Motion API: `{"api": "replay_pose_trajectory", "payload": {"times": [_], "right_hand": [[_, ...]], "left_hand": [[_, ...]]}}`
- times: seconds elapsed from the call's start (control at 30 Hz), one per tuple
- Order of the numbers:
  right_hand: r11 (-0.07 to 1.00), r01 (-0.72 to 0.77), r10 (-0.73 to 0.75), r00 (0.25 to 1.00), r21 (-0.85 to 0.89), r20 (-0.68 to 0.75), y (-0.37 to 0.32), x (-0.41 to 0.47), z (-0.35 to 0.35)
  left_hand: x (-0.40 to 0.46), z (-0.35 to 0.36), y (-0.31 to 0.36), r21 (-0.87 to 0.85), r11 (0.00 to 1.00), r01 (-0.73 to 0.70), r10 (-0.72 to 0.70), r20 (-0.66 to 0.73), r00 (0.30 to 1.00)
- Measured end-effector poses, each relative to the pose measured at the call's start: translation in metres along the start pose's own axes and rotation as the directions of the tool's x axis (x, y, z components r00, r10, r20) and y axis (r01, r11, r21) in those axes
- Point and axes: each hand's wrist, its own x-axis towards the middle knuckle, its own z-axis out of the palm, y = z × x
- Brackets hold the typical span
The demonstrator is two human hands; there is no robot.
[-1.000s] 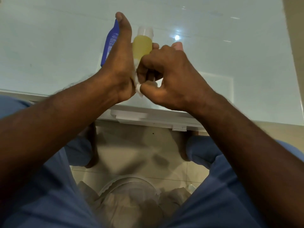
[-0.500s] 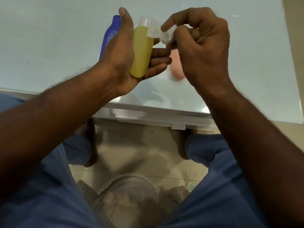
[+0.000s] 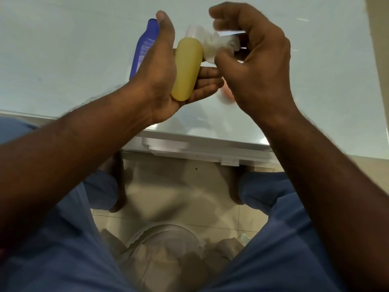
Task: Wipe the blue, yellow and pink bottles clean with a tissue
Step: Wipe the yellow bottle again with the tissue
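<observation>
My left hand (image 3: pixel 160 81) holds the yellow bottle (image 3: pixel 186 68) above the table, its clear cap pointing away from me. A crumpled white tissue (image 3: pixel 219 46) is pinched in my right hand (image 3: pixel 256 66) and touches the bottle's shoulder by the cap. The blue bottle (image 3: pixel 144 47) lies on the table behind my left hand, partly hidden by it. Only a blurred bit of the pink bottle (image 3: pixel 228 94) shows under my right hand.
The glossy pale table (image 3: pixel 63 60) has its near edge just below my hands. Under it, a white bin (image 3: pixel 166 243) lined with a bag stands on the tiled floor between my knees. A beige wall edge runs down the right side.
My right hand rose with the tissue from the bottle's base to its cap end. The yellow bottle now shows fully in my left palm and has tilted slightly.
</observation>
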Motion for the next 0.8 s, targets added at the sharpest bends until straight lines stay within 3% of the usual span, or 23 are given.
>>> {"api": "replay_pose_trajectory", "payload": {"times": [0.27, 0.47, 0.67, 0.73, 0.8], "right_hand": [[0.999, 0.049, -0.047, 0.995, -0.017, 0.089, 0.003, -0.004, 0.004], [0.970, 0.238, -0.214, 0.934, -0.054, 0.286, -0.004, -0.012, 0.011], [0.993, 0.109, -0.112, 0.992, -0.035, -0.066, 0.007, -0.001, 0.004], [0.994, 0.104, -0.104, 0.993, -0.020, -0.049, 0.009, -0.002, 0.004], [0.988, 0.156, -0.156, 0.986, 0.005, 0.059, 0.005, -0.009, 0.011]], "left_hand": [[0.001, 0.000, -0.001, -0.027, 0.996, -0.081, 0.079, -0.054, 0.995], [0.001, -0.006, 0.000, 0.037, 0.996, -0.081, 0.087, -0.215, 0.973], [-0.007, 0.010, -0.013, 0.122, 0.986, -0.118, 0.119, -0.001, 0.993], [-0.007, 0.013, -0.016, 0.095, 0.987, -0.130, 0.134, -0.030, 0.991], [-0.004, 0.007, -0.012, 0.045, 0.989, -0.142, 0.147, -0.132, 0.980]]}}
